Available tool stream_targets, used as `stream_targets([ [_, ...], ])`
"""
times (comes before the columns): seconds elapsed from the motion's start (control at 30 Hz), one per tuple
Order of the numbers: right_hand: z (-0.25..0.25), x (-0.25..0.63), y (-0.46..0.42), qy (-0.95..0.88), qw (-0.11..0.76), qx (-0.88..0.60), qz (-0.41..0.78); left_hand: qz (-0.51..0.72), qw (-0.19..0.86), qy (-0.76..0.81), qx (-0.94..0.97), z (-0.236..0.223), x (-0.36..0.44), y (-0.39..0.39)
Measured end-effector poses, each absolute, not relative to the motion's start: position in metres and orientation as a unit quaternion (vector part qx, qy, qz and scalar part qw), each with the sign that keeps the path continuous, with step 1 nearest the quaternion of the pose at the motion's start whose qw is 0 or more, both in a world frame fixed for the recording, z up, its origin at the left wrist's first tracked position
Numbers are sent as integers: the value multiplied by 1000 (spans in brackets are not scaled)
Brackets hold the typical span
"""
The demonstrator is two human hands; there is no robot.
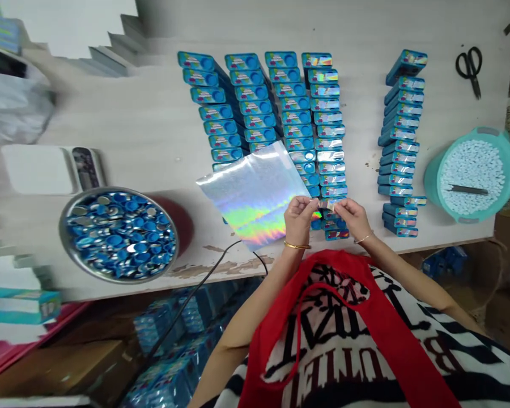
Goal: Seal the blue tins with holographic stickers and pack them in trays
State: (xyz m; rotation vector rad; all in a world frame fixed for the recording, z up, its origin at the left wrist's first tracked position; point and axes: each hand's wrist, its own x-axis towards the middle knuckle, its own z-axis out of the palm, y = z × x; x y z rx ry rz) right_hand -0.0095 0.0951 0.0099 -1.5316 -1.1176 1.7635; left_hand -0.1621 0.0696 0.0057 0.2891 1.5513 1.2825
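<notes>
My left hand [298,221] is closed, its thumb and fingers gripping the right corner of a shiny rainbow-foil sheet [255,192]. Close beside it, my right hand [352,218] pinches a small shiny sticker [331,204] between thumb and fingertips. Just how the sticker's left end meets my left fingers is too small to make out. Under the sheet and hands stand rows of narrow blue boxes [295,117]. Those in the right-hand row [328,118] bear shiny strips on top, while boxes further left show bare round blue recesses. The sheet hides the near part of several rows.
A separate column of blue boxes [402,141] stands to the right, near black scissors [468,71] and a turquoise tub [433,181] of white pellets holding tweezers [468,190]. At left are a metal bowl [63,238] of blue caps and a white scale [40,170]. A black cable [208,273] crosses the table edge.
</notes>
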Motion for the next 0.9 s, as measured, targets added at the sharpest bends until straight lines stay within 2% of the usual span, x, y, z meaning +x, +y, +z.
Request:
stream_targets([
  [0.27, -5, 32, 78, -368, 292, -647, 601, 504, 541, 660, 130, -14, -120, 54],
  [0.5, -21, 32, 74, -251, 256, -663, 657, 501, 550, 655, 130, -14, -113, 55],
  [0.6, -20, 35, 70, -268, 248, -644, 672, 502, 554, 651, 133, -15, -113, 51],
  [0.73, -18, 38, 66, -314, 283, -632, 649, 477, 561, 664, 131, -22, -111, 46],
  [0.8, -22, 39, 65, -348, 293, -640, 619, 458, 536, 687, 174, -28, -110, 43],
  [0.9, -32, 43, 63, -415, 292, -658, 556, 414, 441, 736, 303, -36, -108, 38],
])
